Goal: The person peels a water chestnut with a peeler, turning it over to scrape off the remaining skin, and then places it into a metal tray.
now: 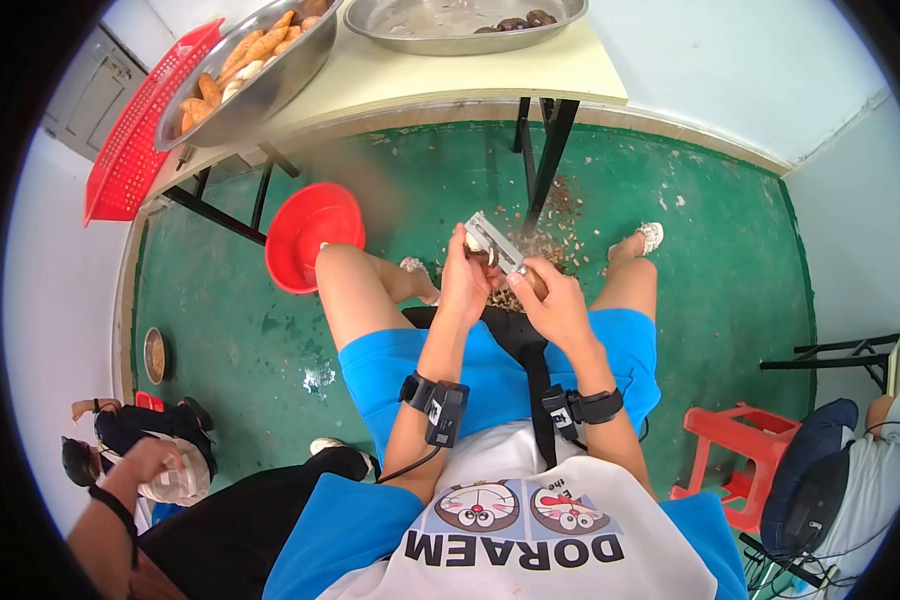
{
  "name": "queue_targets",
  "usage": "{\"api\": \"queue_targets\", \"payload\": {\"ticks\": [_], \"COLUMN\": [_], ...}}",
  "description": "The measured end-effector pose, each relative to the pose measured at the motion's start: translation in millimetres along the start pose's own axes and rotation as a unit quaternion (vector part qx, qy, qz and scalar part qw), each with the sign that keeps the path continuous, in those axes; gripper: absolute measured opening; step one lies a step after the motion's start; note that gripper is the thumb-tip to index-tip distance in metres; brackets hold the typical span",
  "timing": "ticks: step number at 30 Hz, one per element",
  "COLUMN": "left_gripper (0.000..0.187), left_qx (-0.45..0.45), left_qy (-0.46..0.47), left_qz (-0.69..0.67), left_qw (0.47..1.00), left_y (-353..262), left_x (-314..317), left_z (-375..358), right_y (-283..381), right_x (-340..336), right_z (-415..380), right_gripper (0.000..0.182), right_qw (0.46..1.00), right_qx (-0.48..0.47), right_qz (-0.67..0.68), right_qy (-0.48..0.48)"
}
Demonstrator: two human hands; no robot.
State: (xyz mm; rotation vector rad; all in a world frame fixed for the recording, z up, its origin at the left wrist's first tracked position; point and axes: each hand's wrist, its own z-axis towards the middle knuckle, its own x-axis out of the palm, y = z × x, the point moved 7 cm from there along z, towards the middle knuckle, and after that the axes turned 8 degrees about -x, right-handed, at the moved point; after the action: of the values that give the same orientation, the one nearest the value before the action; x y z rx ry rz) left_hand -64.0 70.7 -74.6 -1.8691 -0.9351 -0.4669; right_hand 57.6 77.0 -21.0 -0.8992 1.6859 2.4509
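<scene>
Leftmost, hanging off the table's (450, 75) edge, a red basket (130, 130); below it, far down in the corner, another person's arm (110, 500) bent over something pale, not part of this work; next along, a wide metal bowl (245, 95) heaped with orange-brown tubers (255, 45), apparently the stock waiting; on the green floor (230, 330) beside the bare left knee, a red plastic bowl (310, 235) tipped on its edge.

Centre now, between the knees: left hand (467, 285) closed around the handle of a metal peeler (493, 240), blade end raised and angled toward the other hand; just right of it and touching, right hand (560, 310) wrapped narrowly about a small brownish tuber (532, 283), mostly hidden by the fingers; beneath both, on the floor, a scatter of peelings (560, 215); above on the table, a second metal tray (410, 30) with a few dark pieces.

Judged as mid-peel, blade at the tuber's upper end; next stroke likely calls for turning the tuber a little in the right hand to bring unpeeled skin under the blade, thumb kept out of its path.

Further right, a red stool (735, 450); at the edge, a seated person (870, 470), only partly in view.
</scene>
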Motion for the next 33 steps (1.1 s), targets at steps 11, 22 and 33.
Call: {"api": "queue_targets", "payload": {"ticks": [11, 22, 33], "left_gripper": [0.041, 0.025, 0.027], "left_qx": [0.077, 0.196, 0.343], "left_qy": [-0.119, -0.130, -0.095], "left_qz": [0.070, 0.021, 0.204], "left_qw": [0.987, 0.972, 0.912], "left_y": [-9, -22, -27], "left_x": [-13, -16, 10], "left_z": [-6, -17, -33], "right_y": [8, 9, -25], "right_x": [3, 11, -5], "right_z": [-1, -3, 3], "right_gripper": [0.027, 0.030, 0.030], "right_qw": [0.998, 0.999, 0.995], "right_qx": [-0.016, 0.002, 0.065], "right_qz": [-0.051, 0.022, 0.001], "right_qy": [0.019, 0.041, -0.069]}}
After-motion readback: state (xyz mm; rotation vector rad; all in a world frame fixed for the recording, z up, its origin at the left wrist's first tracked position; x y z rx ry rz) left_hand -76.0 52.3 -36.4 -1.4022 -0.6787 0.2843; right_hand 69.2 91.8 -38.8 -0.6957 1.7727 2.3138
